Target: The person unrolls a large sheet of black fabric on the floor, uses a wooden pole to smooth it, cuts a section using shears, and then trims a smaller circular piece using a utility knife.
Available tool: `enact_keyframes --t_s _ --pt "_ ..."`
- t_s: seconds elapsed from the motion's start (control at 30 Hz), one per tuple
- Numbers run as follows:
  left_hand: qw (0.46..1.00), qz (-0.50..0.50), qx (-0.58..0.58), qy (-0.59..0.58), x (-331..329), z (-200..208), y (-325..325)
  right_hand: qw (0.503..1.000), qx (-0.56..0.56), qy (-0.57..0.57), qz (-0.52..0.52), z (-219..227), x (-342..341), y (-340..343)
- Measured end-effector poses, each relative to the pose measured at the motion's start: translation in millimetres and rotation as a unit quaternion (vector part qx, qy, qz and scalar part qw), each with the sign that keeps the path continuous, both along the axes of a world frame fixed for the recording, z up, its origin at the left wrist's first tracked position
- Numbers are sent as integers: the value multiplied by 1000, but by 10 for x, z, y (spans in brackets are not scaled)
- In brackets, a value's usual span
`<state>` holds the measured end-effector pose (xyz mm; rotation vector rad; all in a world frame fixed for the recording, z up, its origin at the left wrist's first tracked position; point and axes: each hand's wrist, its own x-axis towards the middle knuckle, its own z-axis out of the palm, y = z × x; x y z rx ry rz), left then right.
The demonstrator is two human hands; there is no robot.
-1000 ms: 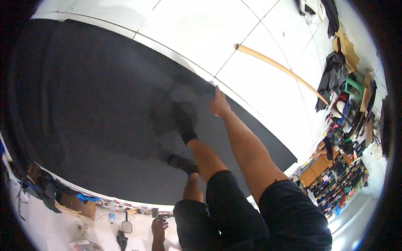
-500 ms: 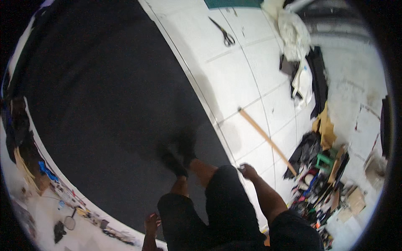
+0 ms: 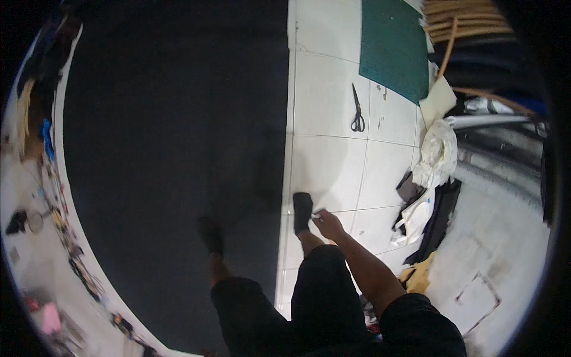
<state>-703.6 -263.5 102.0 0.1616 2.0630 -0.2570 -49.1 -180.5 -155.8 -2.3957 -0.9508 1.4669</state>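
My right hand (image 3: 329,225) hangs beside my right foot, its fingers pinched together. Something small and pale seems to show at the fingertips, too small to name. A wide sheet of black fabric (image 3: 172,119) covers the floor on the left, and my left foot stands on it. My right foot (image 3: 302,208) is on the white tiles just past the fabric's right edge. Ahead on those tiles lies a pair of black scissors (image 3: 357,116), well beyond my right hand. My left hand is out of view.
A green cutting mat (image 3: 394,50) lies at the far right, near a stack of tan rolls (image 3: 467,18). Crumpled white cloth (image 3: 439,152) and dark fabric pieces line the right side. Assorted small items (image 3: 77,256) run along the left edge of the black fabric.
The view has turned and moved forward. My right foot has stepped off the fabric onto the tiles. My left hand has left the picture, and the wooden stick is no longer visible.
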Motion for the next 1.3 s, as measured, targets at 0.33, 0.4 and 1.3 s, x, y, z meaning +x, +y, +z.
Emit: enact_keyframes --t_s 0.33,0.4,1.3 --pt "976 186 53 -105 1772 -446 -2304 961 -132 -4 242 37 1265 -748" --pt "982 157 43 -92 1990 -784 -2514 902 -18 -2 431 -31 1764 -1130" --pt "942 288 174 5 3637 -1207 -5316 791 39 52 608 -75 -9 -830"
